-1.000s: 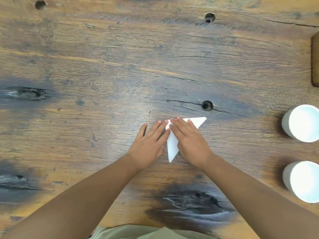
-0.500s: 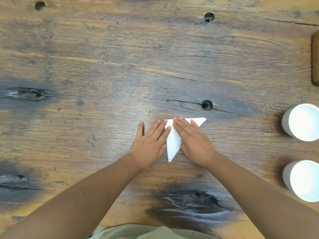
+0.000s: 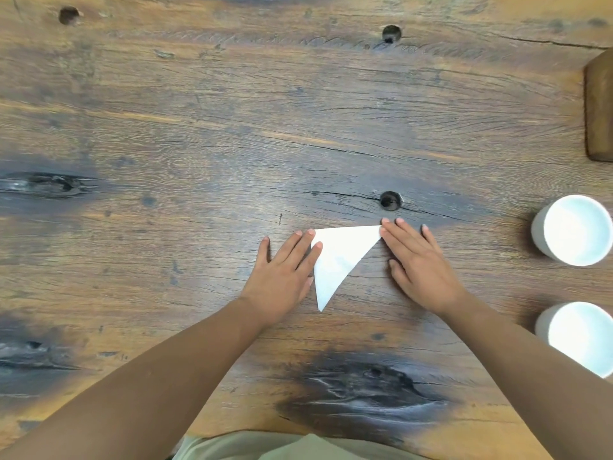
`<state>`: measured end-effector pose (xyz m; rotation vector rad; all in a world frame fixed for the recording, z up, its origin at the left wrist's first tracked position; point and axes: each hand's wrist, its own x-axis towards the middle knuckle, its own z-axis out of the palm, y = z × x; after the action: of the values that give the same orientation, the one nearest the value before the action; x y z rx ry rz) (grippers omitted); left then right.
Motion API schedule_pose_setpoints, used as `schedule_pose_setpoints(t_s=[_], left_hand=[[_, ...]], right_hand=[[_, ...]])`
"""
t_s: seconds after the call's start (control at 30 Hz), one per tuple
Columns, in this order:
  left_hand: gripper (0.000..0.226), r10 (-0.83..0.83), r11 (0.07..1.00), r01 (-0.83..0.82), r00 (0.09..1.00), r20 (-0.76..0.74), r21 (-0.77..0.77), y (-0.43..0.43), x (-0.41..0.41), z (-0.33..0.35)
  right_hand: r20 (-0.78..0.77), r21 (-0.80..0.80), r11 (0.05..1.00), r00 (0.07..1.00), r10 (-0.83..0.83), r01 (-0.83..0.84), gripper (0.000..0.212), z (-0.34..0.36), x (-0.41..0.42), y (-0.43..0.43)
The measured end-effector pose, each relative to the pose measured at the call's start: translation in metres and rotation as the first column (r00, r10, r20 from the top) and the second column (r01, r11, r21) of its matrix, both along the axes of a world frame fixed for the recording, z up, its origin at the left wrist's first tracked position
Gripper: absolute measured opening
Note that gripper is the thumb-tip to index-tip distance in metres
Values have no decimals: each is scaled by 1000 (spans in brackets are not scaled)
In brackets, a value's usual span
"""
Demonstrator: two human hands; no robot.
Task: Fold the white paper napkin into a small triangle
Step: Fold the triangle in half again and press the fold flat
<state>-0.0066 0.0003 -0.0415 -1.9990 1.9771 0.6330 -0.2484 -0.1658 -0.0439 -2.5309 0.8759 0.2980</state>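
the white paper napkin (image 3: 338,257) is seen lying flat on the counter (image 3: 199,127) as a triangle, its sharpest tip at 6 o'clock. nothing is gripped: the left hand (image 3: 285,273) is spread flat with fingertips on the napkin's 9 o'clock edge, and the right hand (image 3: 418,263) is laid open, touching only the 3 o'clock corner. if both palms are lifted at once, the layers could spring apart, since thin paper holds a soft crease poorly.
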Motion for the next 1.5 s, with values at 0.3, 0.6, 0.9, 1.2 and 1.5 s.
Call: schedule_pose_setpoints(t_s=[0.3,0.6,0.9,1.2,1.5], left_hand=[[62,16,1000,-16,1000,-5,2,0,-1,-2],[57,64,997,-66,997,-43,-36,-1,-4,-4],[60,76,995,-79,996,-48,-60,0,-6,-6],[60,63,997,-64,998,-27,-40,1,-6,-7],[58,67,997,-68,997,-42,-44,1,-6,-5]], right_hand=[[80,-39,997,995,-57,60,61,9,51,35],[42,38,998,998,43,-45,74,-4,83,81],[-36,0,1000,999,-29,29,72,-5,48,45],[-90,-34,997,994,-68,65,68,1,15,16],[24,-71,979,982,-190,191,54,11,34,14]])
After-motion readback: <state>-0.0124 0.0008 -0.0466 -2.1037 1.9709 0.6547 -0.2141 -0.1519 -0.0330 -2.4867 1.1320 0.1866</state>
